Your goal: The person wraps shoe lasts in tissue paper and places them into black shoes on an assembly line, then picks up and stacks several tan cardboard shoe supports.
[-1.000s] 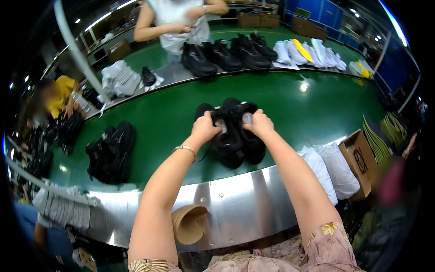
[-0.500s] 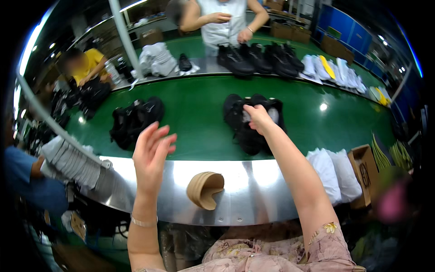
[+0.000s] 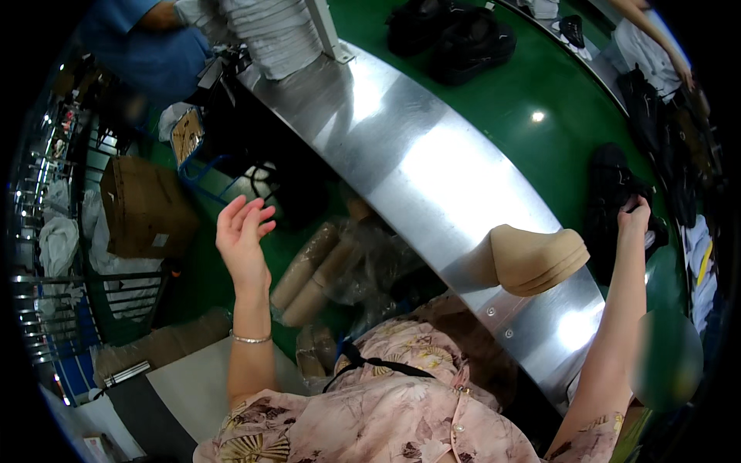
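Note:
My left hand (image 3: 245, 243) is raised on the left, off the side of the workbench, with its fingers curved and apart and nothing in it. On the right my right hand (image 3: 634, 214) reaches to a pair of black shoes (image 3: 606, 185) on the green belt (image 3: 532, 147). Its fingers are closed at the shoe opening; the fingertips are partly hidden there. Between my arms, a nested stack of curved tan cardboard pieces (image 3: 538, 258) rests on the shiny metal ledge (image 3: 417, 170).
More black shoes (image 3: 471, 42) lie farther along the belt. A stack of white pieces (image 3: 274, 35) stands on the ledge near a person in blue (image 3: 147, 54). Below are brown paper rolls (image 3: 312, 266) in plastic, a cardboard box (image 3: 147, 204) and a blue-framed chair (image 3: 189, 143).
The view has swung to the left and down, showing the floor beside the ledge. My left hand now hangs beyond the ledge, while my right hand stays at the black shoes.

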Available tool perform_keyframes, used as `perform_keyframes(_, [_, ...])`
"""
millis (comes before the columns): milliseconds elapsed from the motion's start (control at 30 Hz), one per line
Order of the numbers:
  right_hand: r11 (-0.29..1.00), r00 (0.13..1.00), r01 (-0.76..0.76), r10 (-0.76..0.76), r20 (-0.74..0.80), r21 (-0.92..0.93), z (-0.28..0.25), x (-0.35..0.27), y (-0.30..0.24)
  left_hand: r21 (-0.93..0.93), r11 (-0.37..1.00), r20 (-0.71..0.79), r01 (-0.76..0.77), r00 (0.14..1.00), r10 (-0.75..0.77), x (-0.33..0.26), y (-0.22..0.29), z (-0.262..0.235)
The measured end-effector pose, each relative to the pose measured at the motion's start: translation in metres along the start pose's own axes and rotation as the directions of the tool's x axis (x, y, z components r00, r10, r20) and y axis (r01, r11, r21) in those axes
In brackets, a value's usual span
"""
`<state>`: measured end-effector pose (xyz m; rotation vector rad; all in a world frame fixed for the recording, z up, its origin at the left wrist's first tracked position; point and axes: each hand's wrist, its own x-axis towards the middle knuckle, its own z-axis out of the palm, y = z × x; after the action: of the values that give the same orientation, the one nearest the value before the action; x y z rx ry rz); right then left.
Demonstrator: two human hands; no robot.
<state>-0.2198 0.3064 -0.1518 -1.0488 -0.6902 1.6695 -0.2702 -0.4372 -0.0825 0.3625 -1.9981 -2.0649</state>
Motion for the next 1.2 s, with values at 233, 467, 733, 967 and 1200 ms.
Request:
perform_keyframes(233, [0.897, 0.94, -0.274, 0.326, 0.099, -0.346, 0.03, -0.119, -0.094, -0.049, 0.999, 0.032, -0.012, 0.999, 0.013, 0.012, -0.011, 0.004])
perform_keyframes(467, [0.889, 0.698, 0.369, -0.072, 0.713, -0.272, -0.049, -0.286, -0.182, -0.097, 0.995, 0.057, 0.007, 0.998, -0.001, 0.005, -0.036, 0.015])
perform_keyframes(733, [0.649, 0.79, 0.579, -0.297, 0.537, -0.493, -0.189, -0.431, -0.154, -0.053, 0.969, 0.835, -0.24, 0.522, 0.174, -0.126, -0.038, 0.057])
perform_keyframes(967, [0.569, 0.88, 0.352, 0.07, 0.471, -0.743, -0.239, -0.476, -0.062, -0.088, 0.984, 0.971, -0.157, 0.206, 0.12, -0.242, -0.094, 0.088])
perform_keyframes(1200, [0.209, 0.662, 0.718, 0.087, 0.744, -0.664, -0.202, -0.44, -0.003, 0.233, 0.891, 0.95, -0.39, -0.104, -0.295, -0.264, -0.126, 0.092])
